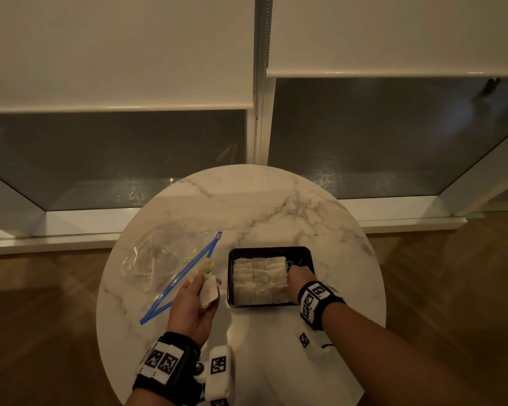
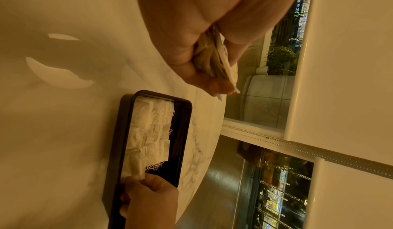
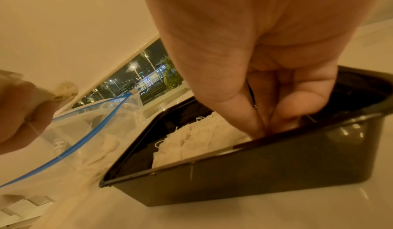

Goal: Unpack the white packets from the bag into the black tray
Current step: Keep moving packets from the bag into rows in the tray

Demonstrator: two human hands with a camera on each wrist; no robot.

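Note:
A black tray (image 1: 272, 249) sits right of centre on the round marble table (image 1: 276, 206), holding several white packets (image 1: 258, 279) in rows. My right hand (image 1: 296, 276) reaches into the tray's right end, thumb and fingers pinched on a packet there; the right wrist view shows the fingertips (image 3: 255, 125) down among the packets (image 3: 197, 141). My left hand (image 1: 200, 288) hovers between bag and tray, gripping a bunch of white packets (image 1: 210, 291), seen edge-on in the left wrist view (image 2: 214, 61). The clear zip bag (image 1: 159, 259) with a blue zipper lies open at the left, with packets inside.
Behind the table run a window ledge and lowered white blinds (image 1: 115, 54). Wooden floor (image 1: 452, 288) surrounds the table. The table's near edge is just under my wrists.

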